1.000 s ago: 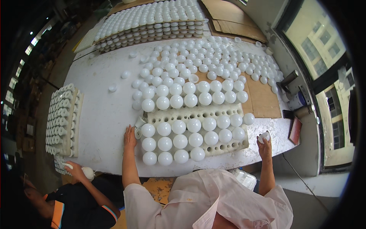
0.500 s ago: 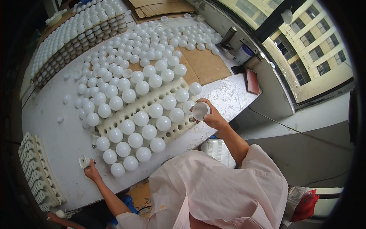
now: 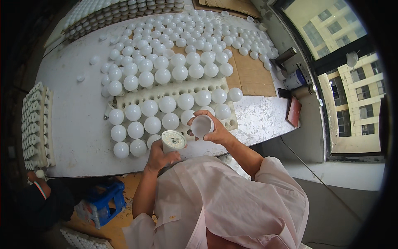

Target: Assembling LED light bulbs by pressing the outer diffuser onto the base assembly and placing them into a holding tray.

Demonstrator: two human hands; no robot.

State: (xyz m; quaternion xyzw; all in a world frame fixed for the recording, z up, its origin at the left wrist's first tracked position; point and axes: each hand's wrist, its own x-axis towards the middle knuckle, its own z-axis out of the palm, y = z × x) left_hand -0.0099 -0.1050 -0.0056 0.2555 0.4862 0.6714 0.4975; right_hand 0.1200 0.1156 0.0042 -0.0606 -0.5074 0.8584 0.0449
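Note:
My left hand (image 3: 158, 157) is closed round a white LED bulb base (image 3: 173, 140), its round chip board facing up. Beside it, my right hand (image 3: 219, 133) grips an empty white bulb cover (image 3: 202, 126) whose open rim is turned toward me. A small gap separates the two parts. Just beyond my hands, rows of white bulbs (image 3: 167, 104) stand domes up in a pale pulp tray (image 3: 137, 98), which has bare holes between the rows.
Many loose white bulb covers (image 3: 188, 33) spread over the far table, partly on cardboard (image 3: 253, 76). Stacked bulb trays (image 3: 124, 16) stand far left, more trays (image 3: 37, 124) at the left edge. A flask (image 3: 286, 54) and red notebook (image 3: 294, 111) lie right. Another person's hand (image 3: 39, 182) shows lower left.
My left hand has brought the bulb base from the table's left front in toward my right hand. The bulb cover in my right hand has come slightly nearer my body. The view has shifted.

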